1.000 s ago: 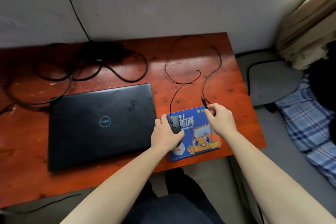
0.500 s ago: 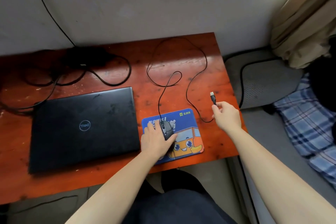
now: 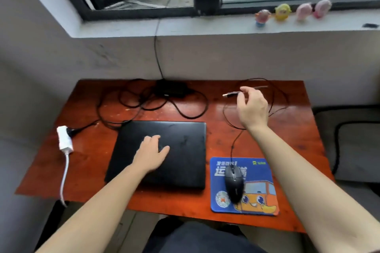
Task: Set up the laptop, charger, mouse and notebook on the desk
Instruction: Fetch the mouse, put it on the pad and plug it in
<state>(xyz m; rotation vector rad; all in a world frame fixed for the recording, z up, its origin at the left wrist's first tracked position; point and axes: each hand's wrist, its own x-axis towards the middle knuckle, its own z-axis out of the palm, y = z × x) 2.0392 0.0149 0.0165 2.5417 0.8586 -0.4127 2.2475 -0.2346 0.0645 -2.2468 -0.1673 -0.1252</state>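
Note:
A closed black laptop (image 3: 181,150) lies in the middle of the red-brown desk (image 3: 90,150). My left hand (image 3: 151,151) rests flat on its lid, fingers apart. To its right a black wired mouse (image 3: 234,184) sits on a blue cartoon mouse pad (image 3: 259,189). My right hand (image 3: 251,107) is raised over the desk's back right and pinches the mouse cable's USB plug (image 3: 230,94), which points left. The black charger brick (image 3: 170,88) with its looped cables lies at the back edge. No notebook is in view.
A white power strip (image 3: 64,139) with a white cord lies at the desk's left side. A black cable runs up the wall to the window sill (image 3: 205,26), where several small toy figures stand. A grey cushion (image 3: 357,150) is to the right.
My left hand has left the mouse and moved onto the laptop lid. My right hand has lifted the USB plug up and toward the back. The camera has tilted up, showing the window.

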